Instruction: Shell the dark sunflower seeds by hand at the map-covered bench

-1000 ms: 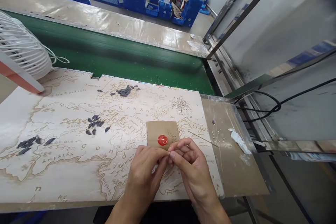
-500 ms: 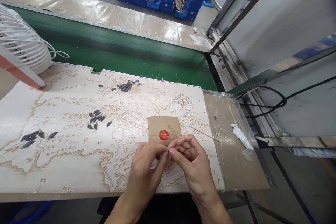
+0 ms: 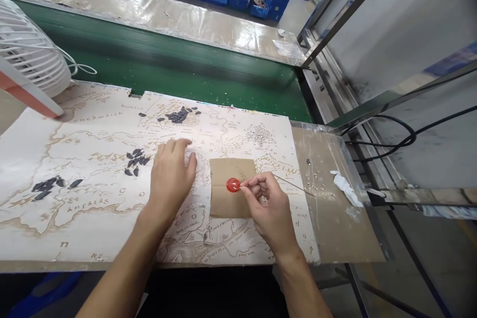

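Red blob (image 3: 233,184) is sitting towards the bench's (image 3: 348,243) right end; a printed map sheet (image 3: 122,238) is covering most of the bench, stopping short of its right edge; a white fan (image 3: 32,54) is standing by the sheet's back edge, at left; the left hand (image 3: 171,174) is curling loosely over the sheet, thumb apart, gripping nothing that shows; the right hand (image 3: 270,203) is pinching thumb and forefinger together at the blob's right rim, though I cannot tell whether anything tiny is between them; a cardboard square (image 3: 225,209) is bearing the blob centrally; dark flakes (image 3: 138,159) are lying left of the square; pale grains (image 3: 261,135) are scattering near the sheet's back right corner.
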A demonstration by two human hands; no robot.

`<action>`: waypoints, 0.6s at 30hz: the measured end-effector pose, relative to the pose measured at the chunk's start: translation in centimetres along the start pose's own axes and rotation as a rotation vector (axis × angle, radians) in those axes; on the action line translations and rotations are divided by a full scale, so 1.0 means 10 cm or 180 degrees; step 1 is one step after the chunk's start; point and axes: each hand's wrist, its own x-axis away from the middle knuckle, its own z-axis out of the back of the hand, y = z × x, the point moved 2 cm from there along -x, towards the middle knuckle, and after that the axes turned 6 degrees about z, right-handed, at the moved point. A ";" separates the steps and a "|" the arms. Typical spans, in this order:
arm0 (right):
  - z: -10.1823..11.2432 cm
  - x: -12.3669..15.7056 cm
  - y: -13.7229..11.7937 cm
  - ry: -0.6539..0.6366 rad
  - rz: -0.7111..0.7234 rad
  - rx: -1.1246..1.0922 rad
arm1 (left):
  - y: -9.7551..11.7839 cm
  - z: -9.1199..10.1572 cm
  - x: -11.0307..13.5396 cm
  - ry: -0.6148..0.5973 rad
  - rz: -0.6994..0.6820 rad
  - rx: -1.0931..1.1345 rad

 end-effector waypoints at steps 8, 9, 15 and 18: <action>-0.08 -0.02 0.04 -0.0200 0.0143 0.0247 | -0.22 -0.22 -0.62 0.0059 0.0665 -0.0559; -0.08 -0.02 0.03 -0.0198 0.0181 0.0288 | -0.23 -0.23 -0.66 0.0083 0.0692 -0.0560; -0.04 -0.02 -0.04 -0.0316 0.0448 0.0552 | -0.27 -0.26 -0.74 0.0204 0.0698 -0.0468; -0.05 -0.01 -0.06 -0.0402 0.0567 0.0640 | -0.24 -0.27 -0.73 0.0133 0.0683 -0.0457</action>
